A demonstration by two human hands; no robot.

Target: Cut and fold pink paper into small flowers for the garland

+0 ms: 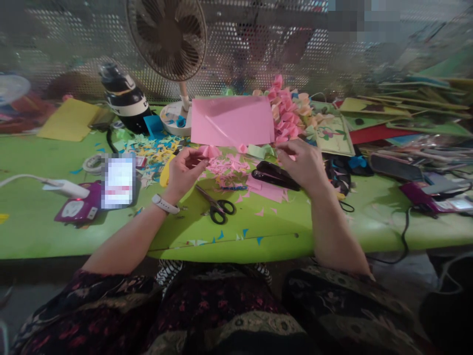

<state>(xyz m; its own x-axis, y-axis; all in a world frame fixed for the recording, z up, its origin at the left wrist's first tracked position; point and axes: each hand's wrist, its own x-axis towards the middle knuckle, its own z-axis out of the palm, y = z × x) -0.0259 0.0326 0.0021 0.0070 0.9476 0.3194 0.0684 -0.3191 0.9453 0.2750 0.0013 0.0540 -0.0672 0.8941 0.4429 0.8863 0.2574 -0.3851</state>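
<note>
A pink folded paper piece (209, 151) is pinched between the thumb and fingers of my left hand (185, 171), which wears a white wristband. My right hand (302, 161) is closed, its fingertips pressed together beside pale green paper pieces (260, 151); whatever they hold is hidden. Just under that hand lies a black stapler (273, 176), resting partly over small pink paper sheets (271, 190). Between my arms, black-handled scissors (217, 207) lie on the green table (236, 249). Pink paper scraps (229, 167) are heaped between my two hands.
Behind the scraps are a large pink sheet (232, 120) and piled pink paper flowers (287, 118). A fan (168, 34) and black bottle (127, 106) stand at the back left. A lit phone (118, 181) leans near a purple power strip (79, 209). Stacked cards (402, 106) fill the right.
</note>
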